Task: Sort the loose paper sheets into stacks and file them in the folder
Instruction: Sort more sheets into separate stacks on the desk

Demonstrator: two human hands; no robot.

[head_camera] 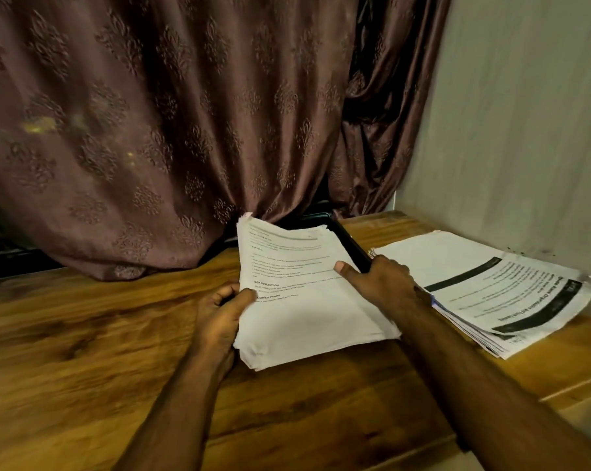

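both hands are on one thick stack of printed sheets (307,294), held at the middle of the wooden table (83,351). left hand (221,321) clamps the stack's left long edge near the near corner, thumb on top of the page, fingers curled under. right hand (379,282) is on the right long edge further up, thumb pressed flat on the top sheet, fingers wrapped over the edge. it also seems to touch the dark folder (350,246), but i can't tell if it grips that too.

key relation: the stack's long axis runs away from the person, near end low by the table, far end tipped up toward the brown curtain (158,130). the folder lies just behind and to the right of the stack, a dark strip showing along its right edge and past its far corner. so the folder is on the right-hand side of the grip, and the right hand is the nearer one to it; the left is well off it, across the stack's width.

second pile of sheets with black bands (498,294) lies flat at the right by the wall (525,113), fanned at its near edge, just beside the right wrist, apart from the held stack.

judgement: sorting looks largely done, two stacks, filing not yet. next move prob. slides the held stack right and back onto/into the folder, w/ the right hand guiding. risk: loose sheets slipping out at the untidy far corner.
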